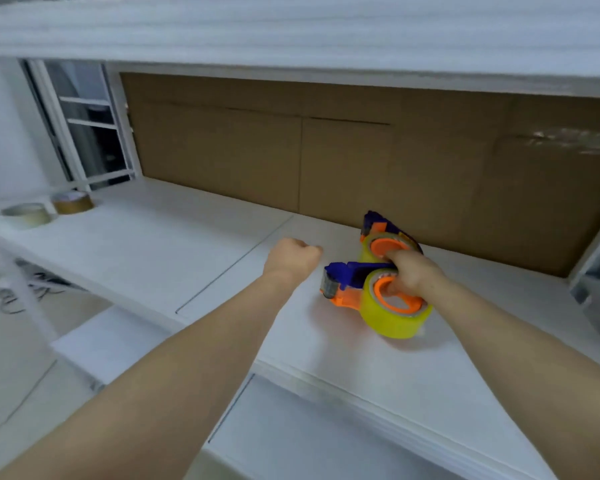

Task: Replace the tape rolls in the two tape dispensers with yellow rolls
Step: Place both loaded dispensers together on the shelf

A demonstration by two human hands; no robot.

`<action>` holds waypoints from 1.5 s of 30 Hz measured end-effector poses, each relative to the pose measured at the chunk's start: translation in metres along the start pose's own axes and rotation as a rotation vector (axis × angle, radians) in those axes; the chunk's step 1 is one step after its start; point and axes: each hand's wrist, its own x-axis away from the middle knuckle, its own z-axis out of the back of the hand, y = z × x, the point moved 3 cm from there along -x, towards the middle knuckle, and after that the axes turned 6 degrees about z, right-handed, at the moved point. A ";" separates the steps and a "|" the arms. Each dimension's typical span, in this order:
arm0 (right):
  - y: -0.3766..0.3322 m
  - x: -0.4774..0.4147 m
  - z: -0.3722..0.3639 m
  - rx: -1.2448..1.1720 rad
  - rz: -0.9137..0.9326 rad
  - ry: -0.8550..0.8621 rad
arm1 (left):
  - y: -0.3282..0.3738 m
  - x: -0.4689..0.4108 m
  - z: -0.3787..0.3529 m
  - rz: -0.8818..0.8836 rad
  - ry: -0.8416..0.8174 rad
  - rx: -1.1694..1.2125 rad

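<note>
Two orange-and-blue tape dispensers lie on the white table (160, 244), each with a yellow roll on it. The near dispenser (347, 285) carries a yellow roll (395, 318). The far dispenser (378, 225) sits right behind it, and its yellow roll (366, 252) is partly hidden. My right hand (409, 271) grips both dispensers at once, with fingers hooked into the orange hubs. My left hand (291, 259) hovers just left of them, curled into a fist and holding nothing.
A brown tape roll (72, 201) and a pale clear roll (28, 213) stand at the table's far left corner. A cardboard sheet (326, 150) lines the back under a white shelf (291, 36). A metal frame (84, 126) rises at the left.
</note>
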 end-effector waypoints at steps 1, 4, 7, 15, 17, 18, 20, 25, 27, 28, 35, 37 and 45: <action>-0.023 -0.011 -0.005 0.005 0.027 -0.004 | -0.012 -0.006 0.022 0.006 0.026 0.006; -0.097 -0.040 -0.021 0.008 0.080 -0.010 | -0.054 -0.024 0.088 0.020 0.104 0.012; -0.163 -0.067 -0.038 -0.023 0.113 -0.018 | -0.093 -0.040 0.150 0.059 0.178 0.012; -0.311 -0.139 -0.066 -0.020 0.224 -0.076 | -0.176 -0.091 0.272 0.156 0.275 0.049; -0.342 -0.162 -0.072 -0.029 0.241 -0.082 | -0.193 -0.108 0.294 0.186 0.296 0.063; -0.356 -0.173 -0.074 -0.031 0.247 -0.086 | -0.202 -0.118 0.304 0.199 0.301 0.065; -0.383 -0.201 -0.082 -0.040 0.254 -0.095 | -0.215 -0.141 0.325 0.208 0.312 0.062; -0.447 -0.283 -0.092 -0.089 0.290 -0.065 | -0.234 -0.216 0.386 0.220 0.352 0.063; -0.469 -0.317 -0.093 -0.118 0.294 -0.036 | -0.237 -0.249 0.408 0.230 0.355 0.042; -0.479 -0.332 -0.093 -0.132 0.293 -0.029 | -0.239 -0.265 0.419 0.229 0.356 0.037; -0.526 -0.430 -0.111 -0.276 0.139 0.029 | -0.245 -0.352 0.471 0.213 0.325 0.047; -0.535 -0.443 -0.115 -0.200 0.139 0.035 | -0.249 -0.371 0.480 0.202 0.314 0.003; -0.581 -0.515 -0.134 -0.166 -0.050 0.056 | -0.267 -0.484 0.513 0.124 0.174 -0.038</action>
